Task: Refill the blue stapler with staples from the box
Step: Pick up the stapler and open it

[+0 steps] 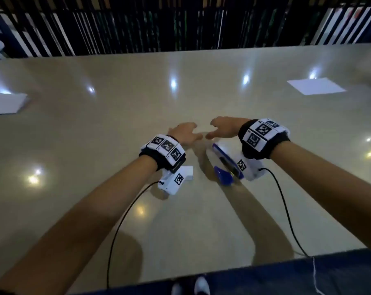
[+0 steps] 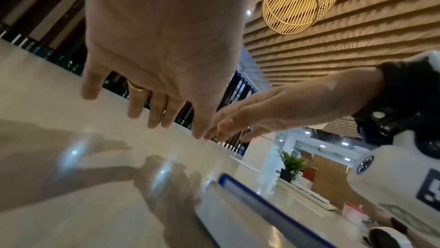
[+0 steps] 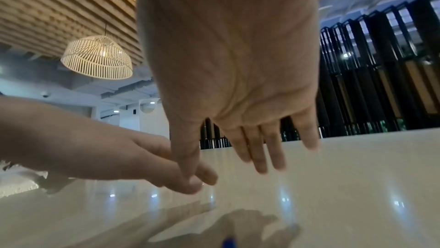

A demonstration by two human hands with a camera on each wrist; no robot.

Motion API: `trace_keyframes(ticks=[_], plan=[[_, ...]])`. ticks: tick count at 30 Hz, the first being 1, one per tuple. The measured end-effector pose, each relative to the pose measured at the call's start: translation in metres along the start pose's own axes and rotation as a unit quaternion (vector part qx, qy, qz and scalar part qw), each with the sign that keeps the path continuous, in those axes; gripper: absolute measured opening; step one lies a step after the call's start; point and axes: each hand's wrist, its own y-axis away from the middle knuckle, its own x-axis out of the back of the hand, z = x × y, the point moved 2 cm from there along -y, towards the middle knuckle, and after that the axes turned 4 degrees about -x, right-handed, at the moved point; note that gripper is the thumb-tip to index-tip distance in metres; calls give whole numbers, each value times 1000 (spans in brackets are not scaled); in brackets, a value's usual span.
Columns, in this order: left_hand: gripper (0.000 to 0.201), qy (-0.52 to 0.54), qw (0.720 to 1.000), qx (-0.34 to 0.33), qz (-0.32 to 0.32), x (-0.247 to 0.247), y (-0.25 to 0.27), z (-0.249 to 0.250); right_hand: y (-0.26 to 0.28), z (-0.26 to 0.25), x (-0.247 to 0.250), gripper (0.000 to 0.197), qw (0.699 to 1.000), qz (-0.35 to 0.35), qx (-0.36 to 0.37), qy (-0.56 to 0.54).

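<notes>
The blue stapler [image 1: 223,167] lies on the beige table [image 1: 180,81] just under my right wrist, partly hidden by the wrist camera. Its blue-edged top [image 2: 262,207] shows low in the left wrist view, and only a blue tip [image 3: 228,242] in the right wrist view. A small white box [image 1: 188,172] sits beside it, half covered by my left wrist camera. My left hand [image 1: 186,133] and right hand [image 1: 222,128] hover palm down beyond both objects, thumbs nearly touching. Both hands' fingers [image 2: 152,112] [image 3: 259,154] are straight and hold nothing.
A white sheet [image 1: 316,86] lies at the far right of the table and another white sheet [image 1: 6,103] at the far left. Dark slatted screens [image 1: 180,22] stand behind the table's far edge. Black cables [image 1: 116,231] run from both wrists toward the near edge.
</notes>
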Motion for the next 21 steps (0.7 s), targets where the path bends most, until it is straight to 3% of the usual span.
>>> trace_keyframes(ticks=[5, 8, 12, 15, 18, 21], plan=[[57, 69, 997, 11, -13, -23, 16, 4, 23, 0, -32, 52, 998, -54, -23, -39], [53, 74, 997, 7, -1, -30, 26, 7, 29, 0, -48, 44, 997, -28, -46, -54], [50, 43, 999, -13, 6, -33, 35, 11, 29, -3, -61, 55, 995, 25, -59, -74], [53, 55, 998, -26, -1, -34, 46, 10, 27, -3, -59, 38, 995, 45, -57, -62], [49, 99, 995, -32, 2, -31, 59, 10, 26, -1, -56, 38, 984, 52, -51, -160], [55, 184, 983, -17, 6, -26, 71, 10, 26, 4, -55, 54, 941, 71, -23, -331]])
